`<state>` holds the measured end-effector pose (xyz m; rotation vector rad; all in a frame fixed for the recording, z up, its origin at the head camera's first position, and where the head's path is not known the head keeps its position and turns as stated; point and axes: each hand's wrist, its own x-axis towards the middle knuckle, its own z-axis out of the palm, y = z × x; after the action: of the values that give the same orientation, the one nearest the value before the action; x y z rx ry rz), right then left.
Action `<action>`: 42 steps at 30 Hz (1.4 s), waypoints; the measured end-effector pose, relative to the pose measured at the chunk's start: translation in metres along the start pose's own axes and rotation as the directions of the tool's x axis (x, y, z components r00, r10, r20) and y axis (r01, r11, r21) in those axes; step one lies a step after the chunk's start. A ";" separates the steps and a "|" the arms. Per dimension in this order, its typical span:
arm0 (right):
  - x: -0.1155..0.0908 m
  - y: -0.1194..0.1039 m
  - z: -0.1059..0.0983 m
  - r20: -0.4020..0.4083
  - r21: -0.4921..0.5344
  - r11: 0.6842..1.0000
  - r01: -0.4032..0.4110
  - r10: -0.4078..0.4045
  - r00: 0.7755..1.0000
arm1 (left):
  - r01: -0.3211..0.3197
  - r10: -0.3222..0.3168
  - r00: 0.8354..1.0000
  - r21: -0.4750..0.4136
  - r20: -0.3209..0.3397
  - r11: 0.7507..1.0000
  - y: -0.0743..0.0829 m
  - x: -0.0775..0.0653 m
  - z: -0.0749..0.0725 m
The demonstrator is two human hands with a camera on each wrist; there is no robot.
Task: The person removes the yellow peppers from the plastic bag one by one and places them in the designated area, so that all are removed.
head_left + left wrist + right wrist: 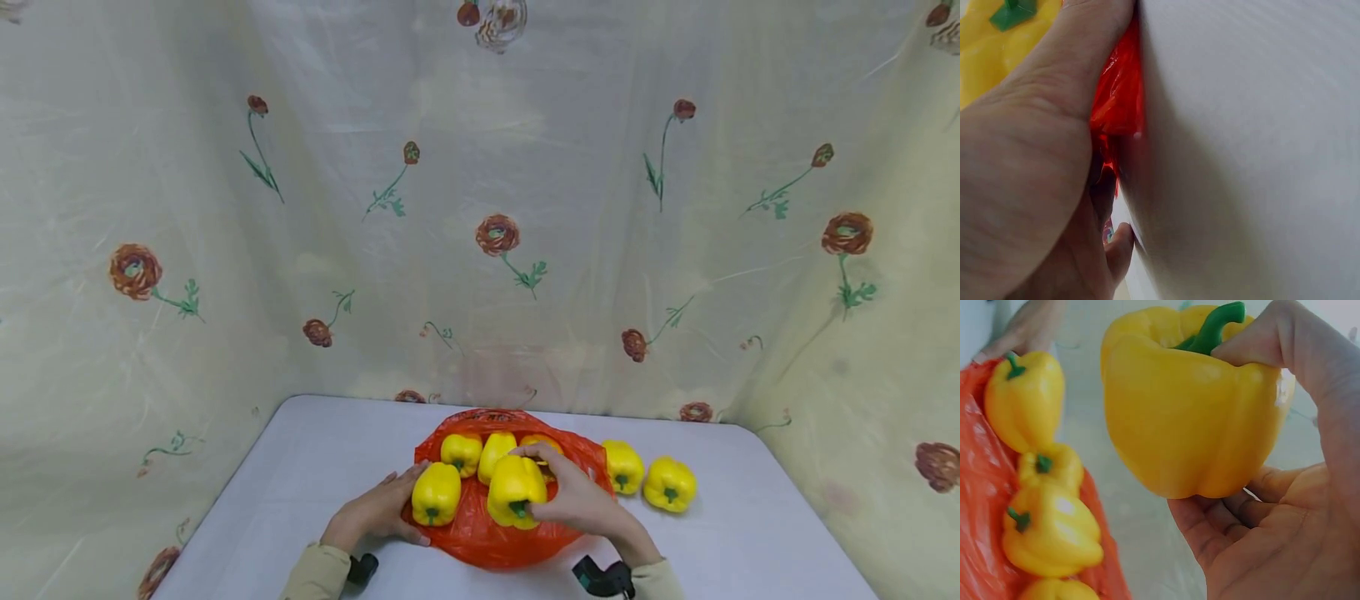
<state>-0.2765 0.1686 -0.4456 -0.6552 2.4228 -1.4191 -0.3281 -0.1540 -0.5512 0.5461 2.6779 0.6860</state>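
My right hand (579, 498) holds a yellow bell pepper (513, 479) above the red plastic bag (480, 542), thumb by its green stem and fingers curled under its far end. My left hand (381, 508) rests at the bag's left edge with fingers extended. Beside it a bell pepper (435, 493) lies on the bag. Further back on the bag are another bell pepper (462, 452), a longer one (497, 452) and one (542, 442) partly hidden by my right hand. In the left wrist view, red plastic (1121, 94) shows beside the thumb.
Two more yellow bell peppers, one (622, 467) by the bag's right edge and one (670, 485) further right, lie on the white table (757, 533). A flower-printed sheet (585, 325) hangs behind the table and along both sides.
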 end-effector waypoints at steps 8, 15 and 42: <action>-0.015 0.000 -0.031 -0.084 -0.032 0.999 0.017 -0.019 0.996 | 0.000 0.000 1.000 -0.001 0.003 1.000 0.000 -0.001 0.001; -0.032 0.006 -0.061 -0.171 -0.059 0.998 0.015 -0.025 0.985 | -0.003 0.003 1.000 -0.011 -0.002 1.000 0.001 0.000 -0.001; -0.106 0.066 -0.144 -0.353 -0.262 0.961 -0.089 -0.009 0.936 | 0.000 0.000 1.000 -0.017 0.004 1.000 0.001 0.000 0.001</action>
<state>-0.2638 0.3580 -0.4332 -0.4307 2.9314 -1.2862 -0.3276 -0.1530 -0.5512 0.5426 2.6656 0.7065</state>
